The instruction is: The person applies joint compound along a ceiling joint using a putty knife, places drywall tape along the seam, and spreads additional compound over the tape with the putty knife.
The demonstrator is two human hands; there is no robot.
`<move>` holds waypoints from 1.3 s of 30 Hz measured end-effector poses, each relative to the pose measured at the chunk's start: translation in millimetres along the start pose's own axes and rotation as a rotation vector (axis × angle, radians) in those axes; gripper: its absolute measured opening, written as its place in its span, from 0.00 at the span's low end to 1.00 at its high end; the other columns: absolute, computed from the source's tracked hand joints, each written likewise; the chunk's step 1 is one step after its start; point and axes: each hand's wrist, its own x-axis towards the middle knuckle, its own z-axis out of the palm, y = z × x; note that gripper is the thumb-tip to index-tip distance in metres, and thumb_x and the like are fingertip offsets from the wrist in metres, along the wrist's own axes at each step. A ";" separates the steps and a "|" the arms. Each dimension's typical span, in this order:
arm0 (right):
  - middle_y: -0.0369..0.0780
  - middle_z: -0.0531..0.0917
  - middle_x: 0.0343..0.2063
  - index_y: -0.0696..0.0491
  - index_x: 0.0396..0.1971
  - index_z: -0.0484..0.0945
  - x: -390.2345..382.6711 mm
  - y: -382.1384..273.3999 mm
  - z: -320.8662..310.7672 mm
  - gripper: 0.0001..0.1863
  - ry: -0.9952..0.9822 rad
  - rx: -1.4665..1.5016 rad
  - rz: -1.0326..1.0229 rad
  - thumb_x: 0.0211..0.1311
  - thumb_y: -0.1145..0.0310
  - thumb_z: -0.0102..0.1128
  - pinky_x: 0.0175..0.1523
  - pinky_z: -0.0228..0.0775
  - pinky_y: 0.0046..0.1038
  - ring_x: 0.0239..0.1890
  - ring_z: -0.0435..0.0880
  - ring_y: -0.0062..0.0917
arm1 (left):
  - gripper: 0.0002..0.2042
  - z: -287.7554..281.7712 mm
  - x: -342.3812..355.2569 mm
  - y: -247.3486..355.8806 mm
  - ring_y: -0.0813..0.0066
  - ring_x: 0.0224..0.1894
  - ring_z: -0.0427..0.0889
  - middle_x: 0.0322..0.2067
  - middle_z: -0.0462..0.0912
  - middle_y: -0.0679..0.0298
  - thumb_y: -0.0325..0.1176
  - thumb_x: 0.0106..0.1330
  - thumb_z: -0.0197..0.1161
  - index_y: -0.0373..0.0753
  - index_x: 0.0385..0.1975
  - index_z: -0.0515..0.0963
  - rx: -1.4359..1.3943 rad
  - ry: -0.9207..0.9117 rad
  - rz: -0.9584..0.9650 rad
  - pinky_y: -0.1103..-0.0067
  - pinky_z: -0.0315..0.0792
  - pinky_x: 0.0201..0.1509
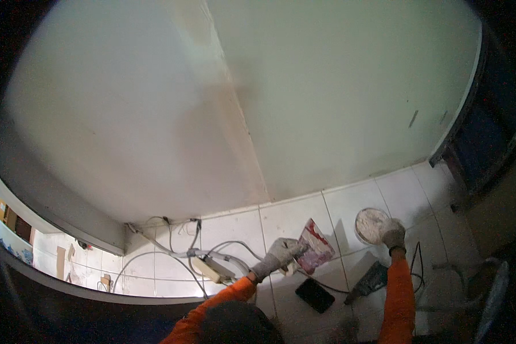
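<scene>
My left hand [285, 252], in a pale work glove, is closed at the near-left edge of a flat red piece [315, 247] smeared with white, angled above the tiles. Whether it has a handle is hidden in my fingers. My right hand [391, 232], also gloved, is curled at the right rim of a round tub [358, 230]. White paste or powder [371, 222] fills the tub. The fingers of that hand point down and inward, and whatever they grip is hidden. Both sleeves are orange.
A black phone [315, 295] and a grey power tool [368, 281] with a cord lie on the white tiles. Cables and a pale power strip [209, 269] sit at left. Ahead stands a wall [327, 103] with a long seam. Metal tubing [493, 292] shows at lower right.
</scene>
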 end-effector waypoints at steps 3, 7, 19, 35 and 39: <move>0.45 0.87 0.45 0.51 0.47 0.85 -6.4 -49.8 -29.4 0.20 -0.147 0.085 0.071 0.65 0.52 0.59 0.61 0.73 0.43 0.49 0.85 0.41 | 0.21 -2.5 -1.0 -21.9 0.82 0.12 0.71 0.16 0.75 0.72 0.56 0.68 0.67 0.42 0.26 0.82 0.058 0.042 0.022 0.79 0.65 0.13; 0.45 0.87 0.49 0.51 0.50 0.84 -11.2 -20.0 -15.4 0.22 -0.210 -0.063 -0.156 0.66 0.52 0.57 0.66 0.69 0.44 0.52 0.84 0.42 | 0.18 4.8 2.4 -8.5 0.88 0.22 0.78 0.27 0.85 0.71 0.52 0.72 0.64 0.41 0.41 0.85 0.268 -0.091 0.044 0.81 0.73 0.20; 0.41 0.84 0.53 0.48 0.53 0.82 -44.5 -14.7 -96.7 0.22 -0.156 0.057 -0.169 0.68 0.49 0.58 0.64 0.73 0.41 0.55 0.82 0.37 | 0.17 9.5 89.8 -48.1 0.64 0.61 0.80 0.56 0.84 0.59 0.28 0.64 0.68 0.36 0.53 0.84 0.266 -0.660 0.317 0.74 0.69 0.71; 0.44 0.86 0.41 0.49 0.41 0.85 -56.2 6.5 -72.7 0.12 0.067 -0.161 -0.231 0.61 0.61 0.60 0.55 0.74 0.43 0.45 0.84 0.41 | 0.13 88.5 168.7 -28.2 0.75 0.59 0.78 0.63 0.79 0.57 0.30 0.69 0.68 0.32 0.50 0.84 0.272 -0.667 0.403 0.75 0.72 0.66; 0.42 0.85 0.40 0.50 0.39 0.85 -67.7 -1.8 -61.4 0.11 0.229 -0.032 -0.440 0.58 0.65 0.62 0.54 0.74 0.43 0.44 0.84 0.40 | 0.13 88.5 181.8 -41.9 0.73 0.61 0.77 0.67 0.76 0.56 0.31 0.68 0.69 0.32 0.49 0.85 0.279 -0.674 0.192 0.75 0.71 0.67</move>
